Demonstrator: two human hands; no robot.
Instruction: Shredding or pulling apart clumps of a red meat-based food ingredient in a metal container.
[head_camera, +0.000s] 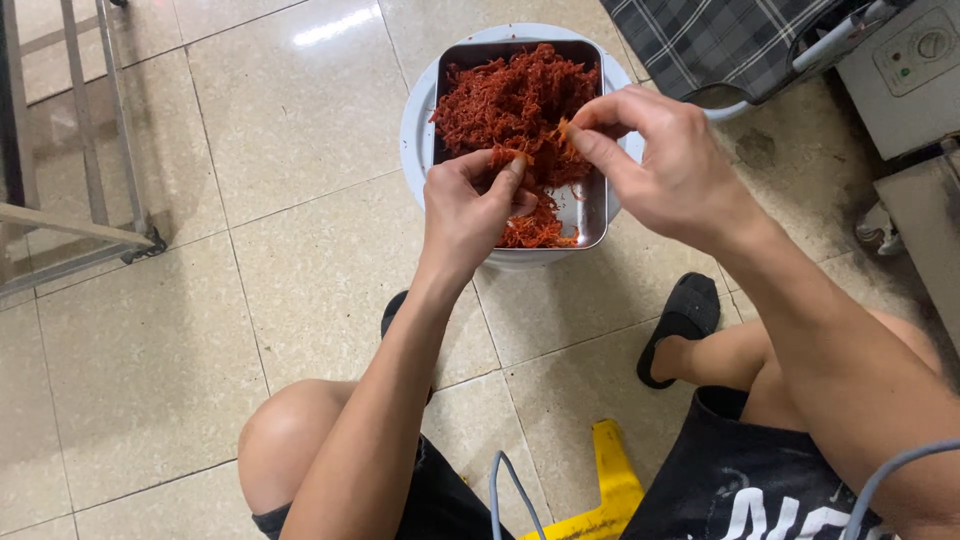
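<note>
My left hand pinches a clump of red shredded meat between thumb and fingers, and my right hand pinches a strand of it just beside. The meat fills a steel tray resting on a white bucket on the tiled floor, ahead of my knees and yellow stool.

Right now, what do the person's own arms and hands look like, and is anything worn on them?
Both arms are bare to above the elbow: no sleeves, gloves, watch or rings visible. The left hand and right hand are bare, with short nails.
</note>
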